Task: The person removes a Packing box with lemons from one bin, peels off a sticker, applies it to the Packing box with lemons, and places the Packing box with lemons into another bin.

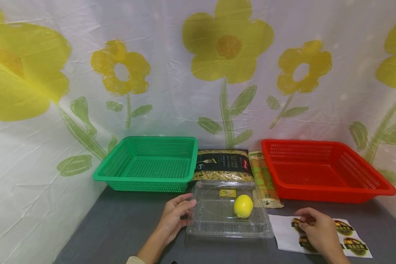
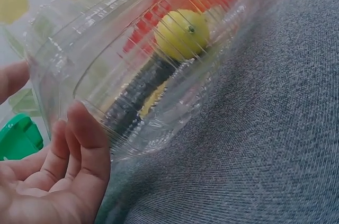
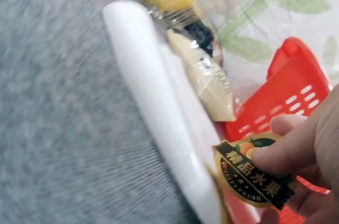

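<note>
A clear plastic clamshell box (image 1: 217, 223) lies in the middle of the table. Inside it is a yellow lemon (image 1: 243, 206), and a small yellow packet (image 1: 227, 193) shows through the plastic. My left hand (image 1: 177, 216) grips the box's left edge between thumb and fingers. To the right of the box, a white sticker sheet (image 1: 285, 233) carries several round labels. Over that sheet, my right hand (image 1: 321, 233) pinches a round black-and-gold fruit sticker (image 3: 246, 173) between thumb and fingers, seen closely in the right wrist view.
A green basket (image 1: 145, 179) stands at the back left, a red basket (image 1: 333, 192) at the back right. Between them lie a pasta bag (image 1: 222, 165) and a long orange-and-cream packet (image 1: 264, 176). A flower-print curtain (image 1: 171, 110) hangs behind the table.
</note>
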Motion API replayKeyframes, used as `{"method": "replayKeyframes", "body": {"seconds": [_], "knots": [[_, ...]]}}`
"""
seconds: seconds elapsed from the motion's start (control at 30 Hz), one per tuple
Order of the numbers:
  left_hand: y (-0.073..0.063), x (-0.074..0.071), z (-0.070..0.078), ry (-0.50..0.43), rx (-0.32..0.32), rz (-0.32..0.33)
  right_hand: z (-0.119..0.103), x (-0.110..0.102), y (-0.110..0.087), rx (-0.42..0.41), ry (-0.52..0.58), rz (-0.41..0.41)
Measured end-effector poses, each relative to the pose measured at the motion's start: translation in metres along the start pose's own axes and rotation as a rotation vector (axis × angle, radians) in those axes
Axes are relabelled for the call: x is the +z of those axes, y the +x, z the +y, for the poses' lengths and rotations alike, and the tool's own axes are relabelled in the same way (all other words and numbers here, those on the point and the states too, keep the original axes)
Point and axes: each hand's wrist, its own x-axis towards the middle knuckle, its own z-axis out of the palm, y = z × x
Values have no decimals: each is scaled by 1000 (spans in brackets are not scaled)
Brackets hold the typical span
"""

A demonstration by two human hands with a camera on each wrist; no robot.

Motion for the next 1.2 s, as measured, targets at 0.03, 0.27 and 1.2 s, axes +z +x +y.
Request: {"method": "replayKeyframes", "body": {"seconds": [0.03, 0.27, 1.2], "knots": [[0, 0, 0, 4, -1, -2, -1, -1, 0, 13, 16, 7], [0, -2, 0, 41, 1, -10, -11, -8, -1, -13, 101, -14], [-2, -2, 1, 35, 5, -13, -88, -24, 18, -291, 344, -24]]}}
